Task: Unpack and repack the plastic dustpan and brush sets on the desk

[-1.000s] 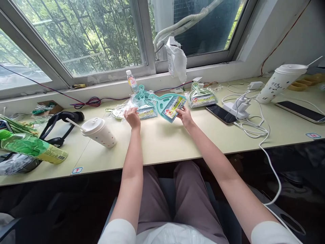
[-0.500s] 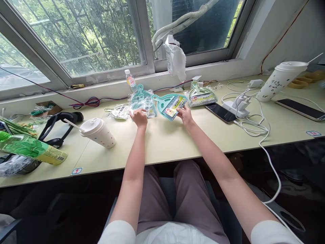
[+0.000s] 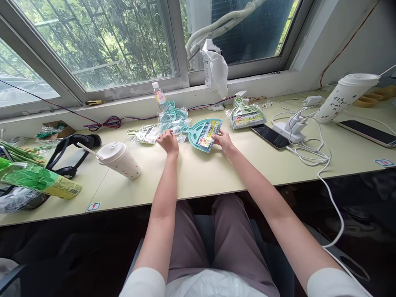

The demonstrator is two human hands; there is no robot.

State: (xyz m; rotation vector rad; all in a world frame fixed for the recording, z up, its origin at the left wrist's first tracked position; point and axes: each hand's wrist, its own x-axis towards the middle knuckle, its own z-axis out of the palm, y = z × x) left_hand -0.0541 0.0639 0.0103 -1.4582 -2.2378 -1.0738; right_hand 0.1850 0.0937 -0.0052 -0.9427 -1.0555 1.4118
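Observation:
My right hand (image 3: pixel 223 141) grips a small turquoise dustpan (image 3: pixel 194 133) by its right edge, thumb and fingers on the printed label card. A striped brush shows behind the card, and the dustpan's handle points left. My left hand (image 3: pixel 168 142) is beside that handle, at the near edge of the clear-wrapped dustpan sets (image 3: pixel 171 113). Its fingers are curled, and their tips and anything between them are hidden. Left of it lies a pale wrapped dustpan set (image 3: pixel 145 134) with a green handle. Another green dustpan set (image 3: pixel 246 115) in clear wrap stands farther right.
A lidded paper cup (image 3: pixel 119 161) with a straw stands on the left, near a green drink bottle (image 3: pixel 40 179) and a black strap-like device (image 3: pixel 74 154). To the right are a phone (image 3: pixel 269 136), a white power strip (image 3: pixel 289 131) with tangled cables and another cup (image 3: pixel 346 97).
My right hand has drawn the turquoise dustpan slightly left and nearer, turning it a little. My left hand stays by the wrapped sets, its fingers shifted slightly.

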